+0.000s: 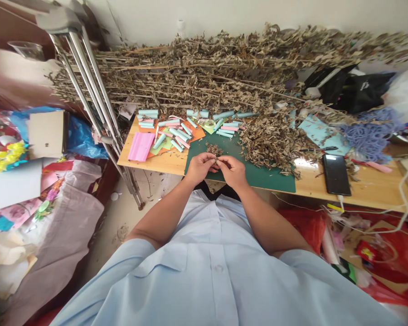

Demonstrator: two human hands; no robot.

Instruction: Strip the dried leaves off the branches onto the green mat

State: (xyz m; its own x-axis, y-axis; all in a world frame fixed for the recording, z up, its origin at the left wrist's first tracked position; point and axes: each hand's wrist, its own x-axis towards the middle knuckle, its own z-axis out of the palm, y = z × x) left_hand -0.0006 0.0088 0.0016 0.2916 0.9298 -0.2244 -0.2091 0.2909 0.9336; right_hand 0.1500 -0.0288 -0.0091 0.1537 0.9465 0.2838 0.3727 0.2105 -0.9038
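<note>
My left hand (200, 168) and my right hand (233, 172) meet at the front edge of a green mat (268, 180). Their fingertips are closed together in a pinch on a small bit of dried leaf (216, 161), mostly covered by the fingers. Just beyond them lies a little heap of crumbled leaves (213, 148). A larger pile of dried leaves (268, 142) spreads over the mat to the right. To the left, short blue and pink paper rolls (182, 134) lie over coloured sheets, beside a pink folded paper (142, 146).
Long dried plant stalks (190, 77) cover the back of the wooden table (166, 162). Metal crutches (91, 86) lean at its left end. A black phone (336, 174) with a cable, a pen (318, 149) and purple cord (370, 133) lie on the right.
</note>
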